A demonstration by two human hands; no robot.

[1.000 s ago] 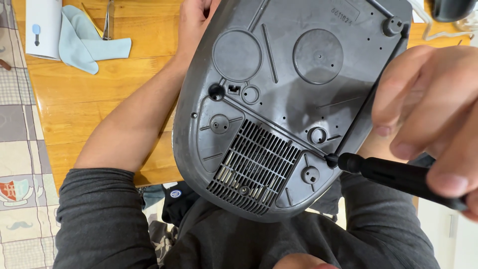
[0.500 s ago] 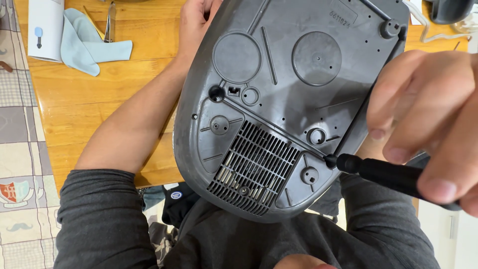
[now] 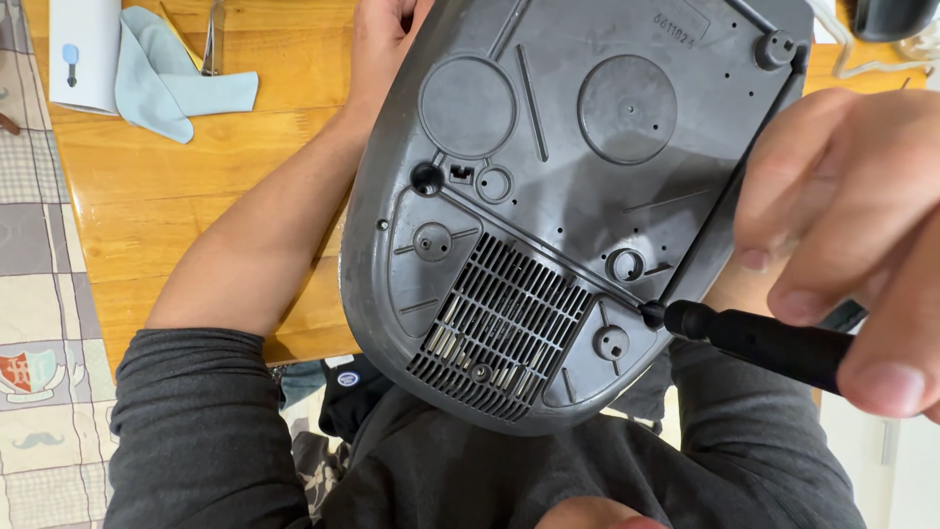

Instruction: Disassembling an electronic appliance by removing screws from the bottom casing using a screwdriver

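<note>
A wooden table (image 3: 147, 196) fills the far left of the view, with a patchwork cloth (image 3: 39, 323) along the left edge. On the far left of the table lie a light blue cloth (image 3: 176, 83), a white sheet (image 3: 83, 54) partly under it, and a thin metal tool (image 3: 213, 34) cut off by the top edge.

A grey plastic appliance base (image 3: 568, 196) stands tilted, underside to the camera, its near end with a vent grille (image 3: 504, 323) over the person's dark-clothed lap. Its upper corners run out of view.

The left hand (image 3: 387, 44) reaches behind the base's far left edge; its fingers are hidden, so their grip cannot be told. The right hand (image 3: 862, 235), large and blurred at the right edge, pinches a black screwdriver (image 3: 764, 343), fingers closed on its handle. The tip meets the base's near right rim, just beside a round screw boss (image 3: 611, 342). A dark object (image 3: 891, 18) at the far right corner is too cropped to identify.
</note>
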